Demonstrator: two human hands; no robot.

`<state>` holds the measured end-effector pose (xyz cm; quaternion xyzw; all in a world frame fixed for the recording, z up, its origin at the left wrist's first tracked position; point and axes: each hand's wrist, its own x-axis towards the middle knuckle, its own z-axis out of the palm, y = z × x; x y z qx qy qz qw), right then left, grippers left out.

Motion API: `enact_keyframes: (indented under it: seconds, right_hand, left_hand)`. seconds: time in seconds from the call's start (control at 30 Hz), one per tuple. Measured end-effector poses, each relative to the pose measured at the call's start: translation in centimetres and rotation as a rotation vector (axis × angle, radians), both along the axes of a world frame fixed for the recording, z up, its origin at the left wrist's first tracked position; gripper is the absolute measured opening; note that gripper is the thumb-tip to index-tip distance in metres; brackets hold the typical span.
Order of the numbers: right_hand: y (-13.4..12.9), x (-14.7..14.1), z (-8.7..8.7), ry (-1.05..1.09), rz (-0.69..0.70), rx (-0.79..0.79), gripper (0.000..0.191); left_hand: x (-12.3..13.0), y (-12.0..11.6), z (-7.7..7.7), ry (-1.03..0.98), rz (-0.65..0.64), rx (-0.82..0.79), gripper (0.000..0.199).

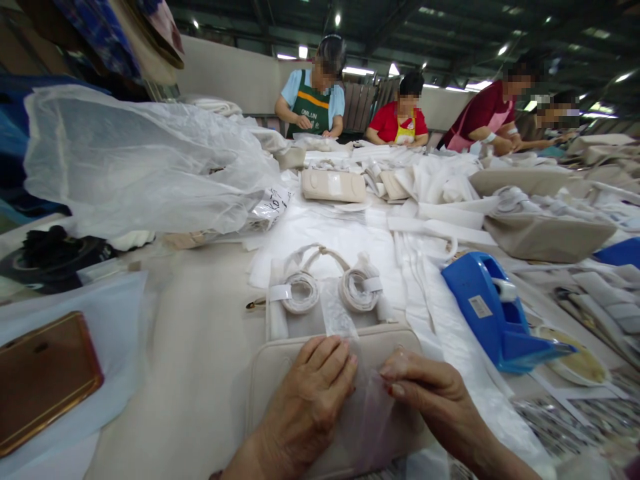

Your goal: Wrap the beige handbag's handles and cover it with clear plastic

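A beige handbag [270,373] lies in front of me on the table. Its handle [324,252] rises at the far end, with two coils [301,293] wrapped in white film at its base. A strip of clear plastic film [373,400] runs down the middle of the bag. My left hand [315,387] rests on the bag with its fingers stretched out, pressing beside and on the strip. To the right, my right hand [425,380] is closed, thumb and fingers pinching the clear film's edge. A small metal zip pull [255,304] sticks out at the bag's left.
A blue tape dispenser [480,300] stands to the right, near a shallow dish [575,353]. A phone [47,380] lies at left. White sheets [330,227], a large plastic bag [140,160] and another beige bag [334,185] lie beyond. Several co-workers [313,100] work across the table.
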<state>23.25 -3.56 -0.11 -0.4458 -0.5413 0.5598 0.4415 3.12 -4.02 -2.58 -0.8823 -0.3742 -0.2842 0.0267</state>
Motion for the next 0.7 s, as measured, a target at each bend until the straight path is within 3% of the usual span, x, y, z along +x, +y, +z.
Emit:
enact_keyframes:
  seconds: [0.17, 0.3, 0.5, 0.7]
  right_hand:
    - [0.5, 0.9, -1.0, 0.186, 0.082, -0.062, 0.015]
    - [0.7, 1.5, -0.9, 0.231, 0.157, -0.074, 0.019]
    - [0.6, 1.4, -1.0, 0.260, 0.150, -0.077, 0.016]
    - [0.6, 1.3, -1.3, 0.280, 0.142, -0.057, 0.015]
  left_hand:
    - [-1.6, -0.8, 1.5, 0.160, -0.150, -0.259, 0.058]
    - [-2.3, -1.0, 1.7, 0.196, -0.179, -0.343, 0.076]
    - [-1.6, -0.7, 1.6, 0.051, -0.116, -0.433, 0.053]
    - [-0.9, -0.5, 1.6, 0.043, -0.060, -0.421, 0.060]
